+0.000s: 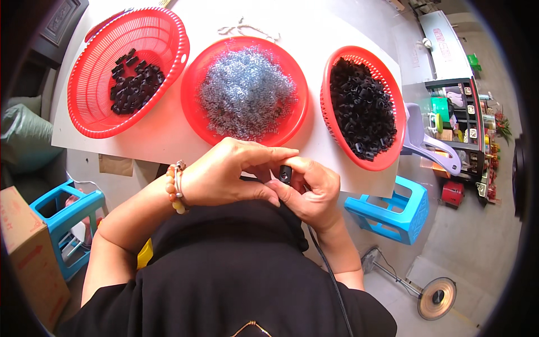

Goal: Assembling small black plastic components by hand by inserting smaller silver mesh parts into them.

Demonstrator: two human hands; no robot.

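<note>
Over the table's near edge my two hands meet. My right hand (312, 194) is closed, its thumb and forefinger pinching a small black plastic piece (285, 174) with a round hole in the end facing me. My left hand (238, 171) curls beside it, its forefinger reaching over the top of the piece; whatever its other fingers hold is hidden. Ahead, a red plate-like basin (190, 106) bears a heap of fine silvery metal bits (244, 92), likely small springs. Black pieces (137, 87) lie in the left red basket (90, 84), and many more black parts (362, 109) fill the right red basket (400, 121).
A string (247, 28) lies on the white table (314, 25) beyond the basin. Blue stools (401, 216) stand on both sides. A cardboard box (28, 253) is at left, a round heater-like stand (437, 297) at lower right. A lilac handled scoop (429, 146) touches the right basket.
</note>
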